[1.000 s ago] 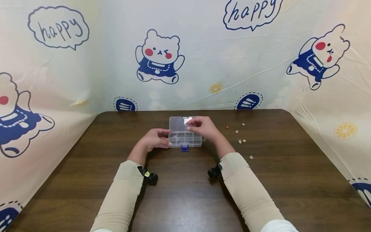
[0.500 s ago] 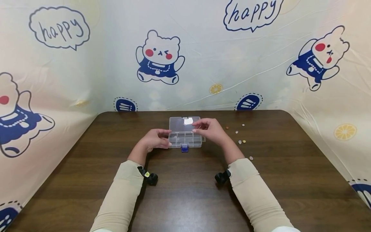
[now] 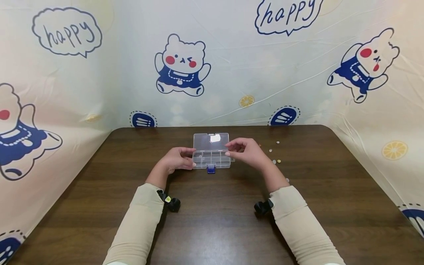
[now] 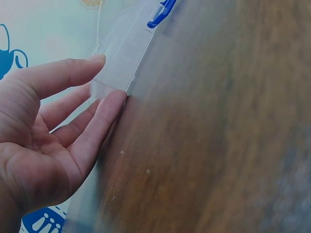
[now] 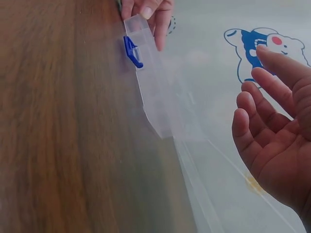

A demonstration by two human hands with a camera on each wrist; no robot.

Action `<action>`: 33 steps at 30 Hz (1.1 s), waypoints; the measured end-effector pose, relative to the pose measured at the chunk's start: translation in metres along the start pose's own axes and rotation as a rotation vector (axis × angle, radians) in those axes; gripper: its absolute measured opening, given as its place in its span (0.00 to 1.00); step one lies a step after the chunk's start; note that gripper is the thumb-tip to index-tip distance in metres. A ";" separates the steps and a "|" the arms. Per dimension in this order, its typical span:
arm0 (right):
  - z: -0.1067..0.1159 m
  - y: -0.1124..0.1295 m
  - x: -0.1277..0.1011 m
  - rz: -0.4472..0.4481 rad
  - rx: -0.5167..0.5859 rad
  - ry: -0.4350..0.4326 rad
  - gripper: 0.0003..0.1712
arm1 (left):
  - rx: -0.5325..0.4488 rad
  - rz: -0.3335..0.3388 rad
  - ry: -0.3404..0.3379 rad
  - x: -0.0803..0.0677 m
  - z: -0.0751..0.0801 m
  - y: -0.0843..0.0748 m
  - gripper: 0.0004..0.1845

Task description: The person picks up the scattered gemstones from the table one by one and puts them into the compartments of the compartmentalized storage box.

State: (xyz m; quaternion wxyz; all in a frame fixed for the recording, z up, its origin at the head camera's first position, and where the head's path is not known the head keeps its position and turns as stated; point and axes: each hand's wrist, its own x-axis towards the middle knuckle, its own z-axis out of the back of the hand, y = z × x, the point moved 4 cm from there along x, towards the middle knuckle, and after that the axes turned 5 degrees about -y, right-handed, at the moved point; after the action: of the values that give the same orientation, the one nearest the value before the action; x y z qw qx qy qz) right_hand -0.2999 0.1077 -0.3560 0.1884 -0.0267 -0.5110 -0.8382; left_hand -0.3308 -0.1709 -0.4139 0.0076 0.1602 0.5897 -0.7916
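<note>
A clear plastic compartment box [image 3: 212, 157] lies on the dark wooden table [image 3: 212, 221], its lid [image 3: 211, 141] open toward the back and a blue latch [image 3: 211, 169] at its front. My left hand [image 3: 191, 158] holds the box's left end, thumb on top and fingers against the side. In the left wrist view this hand [image 4: 108, 77] pinches the corner of the box [image 4: 124, 53]. Beside the box's right end, my right hand [image 3: 228, 150] hovers. The right wrist view shows this hand [image 5: 252, 82] with relaxed fingers and nothing in it, apart from the box [image 5: 155, 92].
Several small beads [image 3: 275, 161] lie scattered on the table right of the box, partly behind my right wrist. Cartoon-print cloth walls [image 3: 212, 73] close in the table on three sides. Small black cameras sit on both wrists.
My right hand has drawn back from over the box's middle to its right end, the arm sliding right. The left hand and the box have stayed put.
</note>
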 end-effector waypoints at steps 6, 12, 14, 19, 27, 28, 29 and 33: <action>0.008 0.003 -0.007 0.012 -0.013 -0.013 0.17 | 0.002 0.001 -0.003 0.001 0.000 0.001 0.35; 0.013 -0.002 -0.014 0.011 -0.052 -0.020 0.20 | 0.002 -0.002 0.003 0.000 0.000 0.000 0.36; 0.016 -0.003 -0.015 0.011 -0.061 -0.021 0.20 | -0.002 -0.002 0.004 0.000 0.000 0.000 0.36; 0.023 -0.002 -0.020 0.025 -0.069 -0.024 0.16 | -0.001 -0.002 0.004 0.001 0.000 0.001 0.36; 0.034 -0.004 -0.029 0.061 -0.057 -0.042 0.14 | 0.001 0.005 -0.001 0.001 -0.001 0.001 0.36; 0.035 -0.004 -0.029 0.061 -0.056 -0.043 0.14 | 0.001 0.006 -0.002 0.001 -0.001 0.001 0.36; 0.037 -0.005 -0.030 0.059 -0.052 -0.045 0.14 | 0.001 0.007 -0.002 0.001 -0.001 0.001 0.36; 0.041 -0.007 -0.034 0.063 -0.046 -0.045 0.15 | 0.004 0.002 -0.003 0.000 -0.001 0.001 0.36</action>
State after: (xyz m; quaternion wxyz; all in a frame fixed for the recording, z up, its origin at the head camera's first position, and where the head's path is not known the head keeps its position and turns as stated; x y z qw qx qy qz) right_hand -0.2771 0.1560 -0.3506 0.2025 -0.0659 -0.4948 -0.8425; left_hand -0.3309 -0.1701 -0.4147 0.0088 0.1597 0.5880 -0.7929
